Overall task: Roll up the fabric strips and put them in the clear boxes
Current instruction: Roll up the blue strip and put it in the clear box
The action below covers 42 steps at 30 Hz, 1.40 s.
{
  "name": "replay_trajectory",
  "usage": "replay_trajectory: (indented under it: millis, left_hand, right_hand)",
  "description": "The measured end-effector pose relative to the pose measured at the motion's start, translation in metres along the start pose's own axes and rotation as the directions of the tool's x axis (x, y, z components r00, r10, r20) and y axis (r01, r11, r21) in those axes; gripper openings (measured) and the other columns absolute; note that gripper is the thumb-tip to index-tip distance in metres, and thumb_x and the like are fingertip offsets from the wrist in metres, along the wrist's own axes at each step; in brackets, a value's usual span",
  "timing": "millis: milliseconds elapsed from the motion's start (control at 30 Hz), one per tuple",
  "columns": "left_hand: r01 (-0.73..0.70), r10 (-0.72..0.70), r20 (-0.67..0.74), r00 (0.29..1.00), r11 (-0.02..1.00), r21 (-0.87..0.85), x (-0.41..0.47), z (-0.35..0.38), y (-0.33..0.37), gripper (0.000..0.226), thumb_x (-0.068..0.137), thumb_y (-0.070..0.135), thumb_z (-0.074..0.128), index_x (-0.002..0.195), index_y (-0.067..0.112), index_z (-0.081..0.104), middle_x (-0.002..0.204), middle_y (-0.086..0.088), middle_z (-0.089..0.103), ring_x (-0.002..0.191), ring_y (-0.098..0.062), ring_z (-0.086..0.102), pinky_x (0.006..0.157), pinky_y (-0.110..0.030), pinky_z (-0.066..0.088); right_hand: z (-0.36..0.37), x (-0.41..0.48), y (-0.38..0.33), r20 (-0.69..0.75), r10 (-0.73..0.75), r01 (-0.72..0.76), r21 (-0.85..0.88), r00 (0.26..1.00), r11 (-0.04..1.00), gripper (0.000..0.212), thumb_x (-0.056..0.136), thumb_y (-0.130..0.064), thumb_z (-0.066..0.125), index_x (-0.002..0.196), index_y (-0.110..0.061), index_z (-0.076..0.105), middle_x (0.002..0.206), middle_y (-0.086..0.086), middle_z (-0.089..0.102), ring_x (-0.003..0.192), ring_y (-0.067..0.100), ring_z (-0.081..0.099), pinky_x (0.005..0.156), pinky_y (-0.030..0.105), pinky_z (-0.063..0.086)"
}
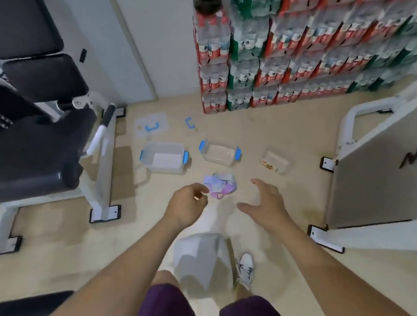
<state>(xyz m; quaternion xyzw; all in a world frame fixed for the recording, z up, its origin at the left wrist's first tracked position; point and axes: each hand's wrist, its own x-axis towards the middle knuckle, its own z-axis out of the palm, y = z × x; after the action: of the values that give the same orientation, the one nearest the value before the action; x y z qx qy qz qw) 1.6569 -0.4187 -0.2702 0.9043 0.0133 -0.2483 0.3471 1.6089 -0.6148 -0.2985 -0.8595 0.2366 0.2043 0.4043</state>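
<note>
A crumpled pile of pastel fabric strips (219,185), purple, pink and pale blue, lies on the beige floor. Beyond it stand two clear boxes with blue clips: a larger one (164,157) at the left and a smaller one (220,153) in the middle. A third clear box (275,162) with a printed label sits to the right. My left hand (187,206) hovers just left of the pile with fingers loosely curled and nothing in it. My right hand (266,205) is spread open to the right of the pile, not touching it.
A clear lid with a blue clip (151,125) and a loose blue clip (189,123) lie farther back. A black padded exercise bench (36,131) stands at the left, a white frame with a panel (373,179) at the right, stacked bottle packs (291,54) behind. A white stool (201,260) sits between my legs.
</note>
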Motion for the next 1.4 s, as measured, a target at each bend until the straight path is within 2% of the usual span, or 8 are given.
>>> replay_trajectory:
  millis: [167, 500, 767, 933, 1000, 1100, 1233, 1400]
  left_hand:
    - [0.217, -0.191, 0.104, 0.976, 0.855, -0.471, 0.09, -0.02, -0.002, 0.025, 0.093, 0.004, 0.043, 0.094, 0.008, 0.068, 0.076, -0.007, 0.067, 0.063, -0.017, 0.058, 0.061, -0.024, 0.044]
    - [0.274, -0.2, 0.26, 0.945, 0.917, -0.291, 0.39, -0.004, -0.073, 0.023, 0.094, 0.003, 0.043, 0.098, 0.003, 0.066, 0.073, -0.01, 0.062, 0.053, -0.008, 0.054, 0.042, -0.01, 0.04]
    - [0.047, -0.088, 0.469, 0.879, 0.994, 0.099, 0.56, 0.183, -0.192, 0.016, 0.083, 0.016, 0.063, 0.098, 0.02, 0.068, 0.098, 0.003, 0.068, 0.098, -0.018, 0.062, 0.075, -0.011, 0.04]
    - [-0.306, -0.106, 0.638, 0.763, 0.81, 0.501, 0.59, 0.308, -0.284, 0.102, 0.066, 0.053, 0.072, 0.148, 0.028, 0.017, 0.153, -0.006, 0.025, 0.137, -0.027, 0.031, 0.109, -0.039, 0.03]
    - [-0.221, -0.18, 0.599, 0.781, 0.816, 0.534, 0.591, 0.349, -0.31, 0.117, 0.068, 0.055, 0.071, 0.149, 0.033, -0.01, 0.158, -0.013, -0.005, 0.144, -0.034, 0.011, 0.114, -0.048, 0.022]
    - [0.002, -0.279, 0.457, 0.844, 0.855, 0.518, 0.588, 0.389, -0.32, 0.105, 0.077, 0.048, 0.066, 0.147, 0.038, -0.012, 0.156, -0.017, -0.011, 0.143, -0.043, 0.005, 0.112, -0.048, 0.022]
    - [-0.076, -0.008, 0.21, 0.978, 0.918, 0.389, 0.598, 0.403, -0.336, 0.055, 0.072, 0.018, 0.068, 0.122, 0.023, 0.044, 0.118, -0.013, 0.045, 0.097, -0.034, 0.049, 0.078, -0.034, 0.05]
    - [-0.153, -0.014, 0.622, 0.783, 0.965, 0.214, 0.644, 0.335, -0.316, 0.014, 0.068, 0.016, 0.058, 0.081, 0.024, 0.058, 0.065, 0.009, 0.057, 0.062, -0.019, 0.062, 0.054, -0.023, 0.048]
  right_hand:
    - [-0.014, 0.107, -0.013, 0.286, 0.361, -0.433, 0.783, 0.888, 0.446, 0.026, 0.092, -0.024, 0.056, 0.114, -0.011, 0.056, 0.108, 0.015, 0.062, 0.084, 0.023, 0.063, 0.069, 0.031, 0.049]
    - [0.046, 0.342, -0.03, 0.078, 0.411, -0.373, 0.596, 0.908, 0.711, 0.03, 0.093, -0.019, 0.058, 0.123, -0.019, 0.06, 0.128, 0.008, 0.06, 0.114, 0.027, 0.056, 0.084, 0.036, 0.048]
    - [0.182, 0.536, 0.096, 0.191, 0.357, -0.379, 0.095, 0.914, 0.92, 0.067, 0.086, -0.032, 0.061, 0.144, -0.032, 0.027, 0.14, 0.006, 0.047, 0.124, 0.028, 0.048, 0.102, 0.04, 0.041]
    - [0.278, 0.6, 0.187, 0.226, 0.328, -0.28, -0.217, 0.917, 0.935, 0.097, 0.074, -0.028, 0.071, 0.15, -0.027, 0.009, 0.144, 0.012, 0.03, 0.132, 0.032, 0.035, 0.106, 0.036, 0.029]
    - [0.307, 0.614, 0.215, 0.199, 0.357, -0.329, -0.163, 0.913, 0.93, 0.106, 0.072, -0.023, 0.072, 0.15, -0.034, 0.001, 0.15, 0.013, 0.015, 0.137, 0.032, 0.026, 0.108, 0.037, 0.027]
    - [0.342, 0.625, 0.241, 0.095, 0.375, -0.37, -0.062, 0.922, 0.927, 0.092, 0.073, -0.016, 0.068, 0.146, -0.039, 0.017, 0.137, 0.008, 0.027, 0.121, 0.032, 0.041, 0.102, 0.036, 0.039]
    - [0.37, 0.64, 0.24, 0.061, 0.335, -0.34, 0.232, 0.94, 0.911, 0.044, 0.072, -0.024, 0.065, 0.115, -0.031, 0.058, 0.11, -0.001, 0.062, 0.097, 0.02, 0.06, 0.086, 0.031, 0.05]
    - [0.336, 0.645, 0.208, 0.413, 0.279, -0.427, 0.329, 0.867, 0.842, 0.014, 0.077, -0.006, 0.071, 0.076, -0.017, 0.061, 0.069, 0.003, 0.058, 0.055, 0.014, 0.056, 0.059, 0.035, 0.056]
